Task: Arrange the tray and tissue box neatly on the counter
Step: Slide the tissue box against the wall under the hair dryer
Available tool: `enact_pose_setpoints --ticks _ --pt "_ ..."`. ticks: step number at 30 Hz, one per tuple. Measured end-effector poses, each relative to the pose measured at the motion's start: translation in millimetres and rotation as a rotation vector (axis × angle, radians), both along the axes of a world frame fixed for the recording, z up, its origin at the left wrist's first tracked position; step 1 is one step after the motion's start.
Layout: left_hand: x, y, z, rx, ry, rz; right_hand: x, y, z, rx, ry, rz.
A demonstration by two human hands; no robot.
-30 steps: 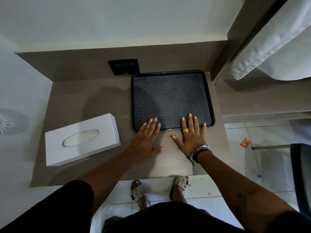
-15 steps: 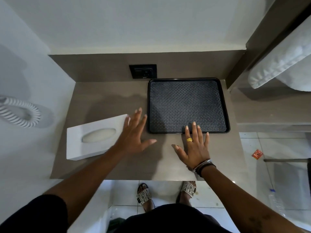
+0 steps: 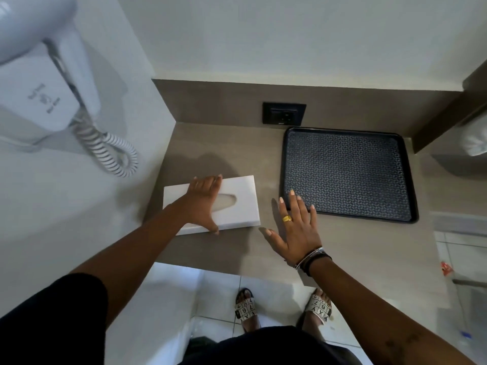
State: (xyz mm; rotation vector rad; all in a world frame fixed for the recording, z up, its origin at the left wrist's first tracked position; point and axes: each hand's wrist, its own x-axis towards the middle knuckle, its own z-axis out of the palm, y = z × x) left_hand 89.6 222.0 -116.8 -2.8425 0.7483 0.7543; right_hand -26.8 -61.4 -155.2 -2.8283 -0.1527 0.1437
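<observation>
A black tray (image 3: 350, 177) with a patterned mat lies flat at the back right of the brown counter (image 3: 237, 248), close to the back wall. A white tissue box (image 3: 245, 204) lies on the counter's left side, slightly askew. My left hand (image 3: 204, 200) spans the box from above, fingers over its far edge and thumb on its near edge. My right hand (image 3: 297, 227), with a gold ring, rests flat and spread on the counter, its fingertips touching the tray's near left corner.
A black wall socket (image 3: 284, 113) sits in the back splash behind the tray. A white wall hair dryer (image 3: 44, 83) with a coiled cord hangs on the left wall. White towels (image 3: 474, 140) show at the right edge. My sandalled feet stand on the tiled floor below.
My left hand left the tray's front edge, moved left and closed over the tissue box. My right hand slid left along the tray's front edge. The view swung left.
</observation>
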Motion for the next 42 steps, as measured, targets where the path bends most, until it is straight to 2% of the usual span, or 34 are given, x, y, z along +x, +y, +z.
enact_pose_setpoints --ticks 5,13,20,27,32,39,42 --pt "0.6 3.9 0.7 -0.027 -0.073 0.052 8.4 7.6 3.2 0.002 -0.008 0.029" --pt "18.2 16.7 7.5 -0.168 -0.073 0.769 41.5 51.1 -0.3 -0.068 0.030 0.195" --pt "40.7 18.2 8.8 -0.188 -0.194 1.065 83.7 91.9 -22.3 -0.126 0.129 0.198" --pt "42.3 16.9 -3.6 -0.148 -0.269 1.193 109.0 96.3 -40.7 -0.194 0.128 0.177" --pt "31.9 15.4 -8.3 -0.150 -0.330 1.145 110.4 95.9 -45.0 -0.211 0.104 0.170" --pt "-1.6 29.8 -3.6 -0.087 -0.138 1.082 111.4 93.5 -45.3 -0.184 0.090 0.168" --pt "-10.2 33.3 -2.3 -0.104 -0.139 1.093 112.2 92.9 -45.9 -0.179 0.097 0.168"
